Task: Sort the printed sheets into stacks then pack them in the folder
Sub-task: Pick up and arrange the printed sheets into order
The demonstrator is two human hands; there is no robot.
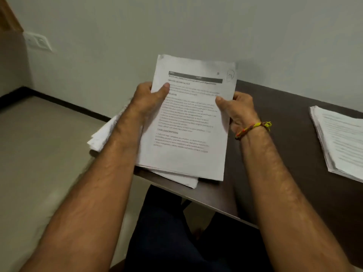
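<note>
Fingers and thumbs of left hand (151, 97) and right hand (238, 108) pinching white printed sheets (188, 122), mid-frame.
Second white paper stack (339, 140) lying on dark brown table (284, 107), right edge.

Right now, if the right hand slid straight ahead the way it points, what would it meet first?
Probably the wall behind the table. The right hand, gripping the held sheets, points up and away; depth is unclear.

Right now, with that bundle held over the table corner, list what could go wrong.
1. The loose pile under the left hand juts past the table edge; a nudge might tip it to the floor.
2. The held bundle is pinched only at its sides by both hands, right hand too, so lower sheets may slide out.
</note>
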